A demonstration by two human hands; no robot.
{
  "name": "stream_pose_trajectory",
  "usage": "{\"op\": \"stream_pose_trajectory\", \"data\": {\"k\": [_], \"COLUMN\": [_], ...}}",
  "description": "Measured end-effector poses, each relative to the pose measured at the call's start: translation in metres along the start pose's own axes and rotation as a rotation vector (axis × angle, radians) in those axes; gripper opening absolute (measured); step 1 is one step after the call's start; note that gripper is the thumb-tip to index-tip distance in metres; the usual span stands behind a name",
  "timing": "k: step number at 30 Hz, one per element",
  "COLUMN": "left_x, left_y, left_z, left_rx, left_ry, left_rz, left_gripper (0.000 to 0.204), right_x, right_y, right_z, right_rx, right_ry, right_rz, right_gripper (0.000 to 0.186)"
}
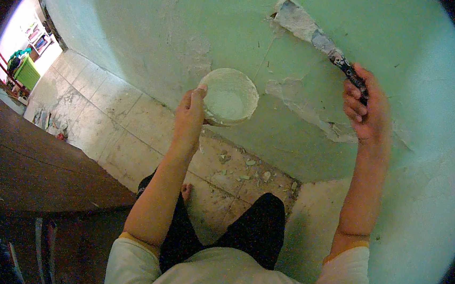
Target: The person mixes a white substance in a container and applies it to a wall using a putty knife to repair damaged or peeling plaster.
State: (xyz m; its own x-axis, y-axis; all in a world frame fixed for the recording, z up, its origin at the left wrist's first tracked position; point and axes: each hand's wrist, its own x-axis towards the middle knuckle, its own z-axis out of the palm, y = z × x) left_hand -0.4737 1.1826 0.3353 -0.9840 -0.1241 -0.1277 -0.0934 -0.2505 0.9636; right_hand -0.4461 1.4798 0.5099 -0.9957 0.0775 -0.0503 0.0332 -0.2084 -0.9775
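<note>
My left hand (189, 112) is closed on the rim and side of a round tub (232, 75) that holds pale, whitish paste (231, 104). The tub is tilted so that its inside shows. In my right hand (368, 105) is the black handle of a putty knife (323, 41), gripped with wrapped fingers. White paste coats its blade, which lies at the green wall (236, 30) near a small dark hole. Below the blade, the wall has a rough patch of peeled or filled surface (315, 111).
Flakes of broken plaster (246, 170) lie on the tiled floor (128, 107) by the wall's foot. A brown wooden piece of furniture (49, 165) stands at my left. Far left, a green basket (27, 73) sits beyond a doorway. Another wall meets this one at the right.
</note>
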Motion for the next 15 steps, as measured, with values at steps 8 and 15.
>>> {"op": "stream_pose_trajectory", "data": {"k": [8,15], "left_x": [0.007,-0.002], "left_y": [-0.008,0.005], "left_z": [-0.002,0.001], "left_rx": [-0.102,-0.116], "left_ry": [0.017,0.047], "left_rz": [0.037,0.006], "left_gripper": [0.054,0.054], "right_x": [-0.003,-0.018], "right_y": [0.013,0.011], "right_z": [-0.005,0.004], "right_rx": [-0.04,-0.004], "right_ry": [0.071,0.1], "right_rz": [-0.028,-0.062], "right_gripper": [0.023,0.019]}}
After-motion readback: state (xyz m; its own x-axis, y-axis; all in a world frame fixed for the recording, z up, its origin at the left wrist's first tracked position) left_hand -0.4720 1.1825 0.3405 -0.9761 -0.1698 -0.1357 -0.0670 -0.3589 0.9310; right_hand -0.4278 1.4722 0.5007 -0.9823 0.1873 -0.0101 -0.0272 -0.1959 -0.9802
